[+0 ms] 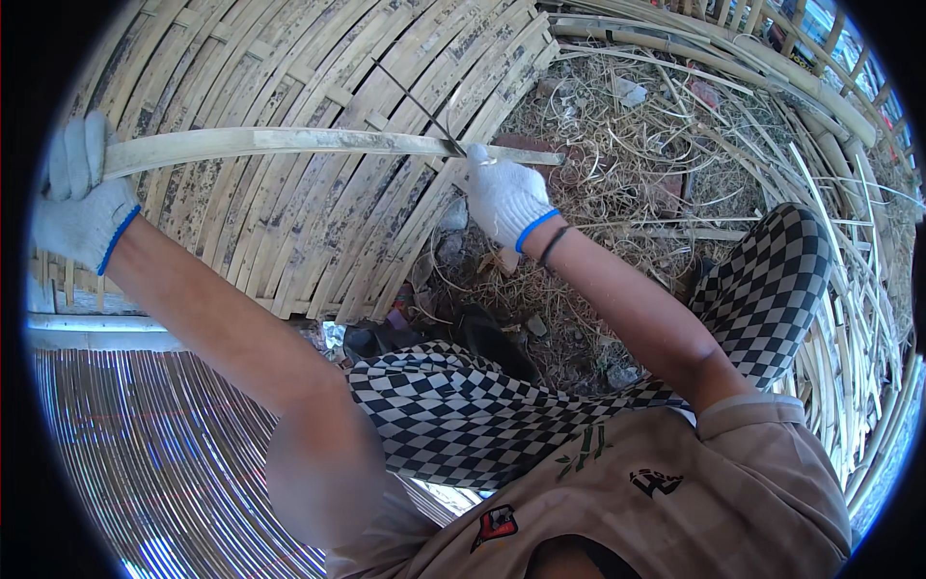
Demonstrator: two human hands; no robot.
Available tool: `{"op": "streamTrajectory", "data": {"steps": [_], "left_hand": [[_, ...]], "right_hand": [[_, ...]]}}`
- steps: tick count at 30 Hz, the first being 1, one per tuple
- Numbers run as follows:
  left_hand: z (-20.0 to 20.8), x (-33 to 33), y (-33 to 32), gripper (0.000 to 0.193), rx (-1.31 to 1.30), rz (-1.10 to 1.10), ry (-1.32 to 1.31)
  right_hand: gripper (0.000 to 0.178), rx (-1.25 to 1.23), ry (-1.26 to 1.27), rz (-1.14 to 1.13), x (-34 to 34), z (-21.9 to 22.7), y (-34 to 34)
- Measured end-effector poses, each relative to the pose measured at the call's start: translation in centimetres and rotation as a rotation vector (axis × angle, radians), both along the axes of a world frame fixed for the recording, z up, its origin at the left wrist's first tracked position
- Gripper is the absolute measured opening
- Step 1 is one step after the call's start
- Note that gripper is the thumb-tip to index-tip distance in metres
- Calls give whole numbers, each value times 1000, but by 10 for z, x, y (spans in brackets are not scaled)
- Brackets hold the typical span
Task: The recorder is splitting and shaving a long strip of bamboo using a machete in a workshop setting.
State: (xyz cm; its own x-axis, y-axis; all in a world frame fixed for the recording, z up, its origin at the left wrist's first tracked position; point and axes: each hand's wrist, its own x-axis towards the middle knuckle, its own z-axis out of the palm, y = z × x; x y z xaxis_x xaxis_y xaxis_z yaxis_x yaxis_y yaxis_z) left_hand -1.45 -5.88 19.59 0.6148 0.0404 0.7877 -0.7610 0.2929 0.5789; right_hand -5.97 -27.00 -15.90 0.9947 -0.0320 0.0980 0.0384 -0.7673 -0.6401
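A long pale bamboo strip point(289, 142) stretches from the far left across to the right. My left hand point(87, 188), in a white glove with a blue cuff, is closed around its left end. In a matching glove, my right hand point(506, 193) is closed at the strip's right part, holding a knife whose thin dark blade point(413, 99) points away and to the left. The blade crosses the strip close to my thumb. The knife's handle is hidden inside my hand. A thin curled shaving point(453, 101) rises beside the blade. The strip's right tip point(550, 157) sticks out beyond my hand.
A woven bamboo panel point(318, 82) fills the upper left. Curly shavings point(617, 145) and debris cover the ground on the right. Long split strips point(868, 318) lie along the right side, with bamboo poles point(743, 58) behind. A slatted mat point(164, 454) is at lower left.
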Motion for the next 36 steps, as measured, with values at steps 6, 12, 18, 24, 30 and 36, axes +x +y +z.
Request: {"op": "streamTrajectory", "data": {"steps": [6,12,18,24,30,36], "left_hand": [[23,18,82,47,162,-504,65],[4,31,85,45,77,-439,82],[-32,26,26,37,59,-151,88],[-32,6,-5,46,110,9,82],[-40,14,-37,44,32,123,99],[-42,14,-8,34,-7,-109,102]], "right_hand": [[23,11,-270,109,-18,5,25],[20,-32,-164,-57,13,-46,22],[18,7,-248,-70,12,-58,8],[22,-2,-220,47,-15,20,20],[20,21,-173,-224,42,-109,-7],[29,59,-281,-134,38,-112,-9]]}}
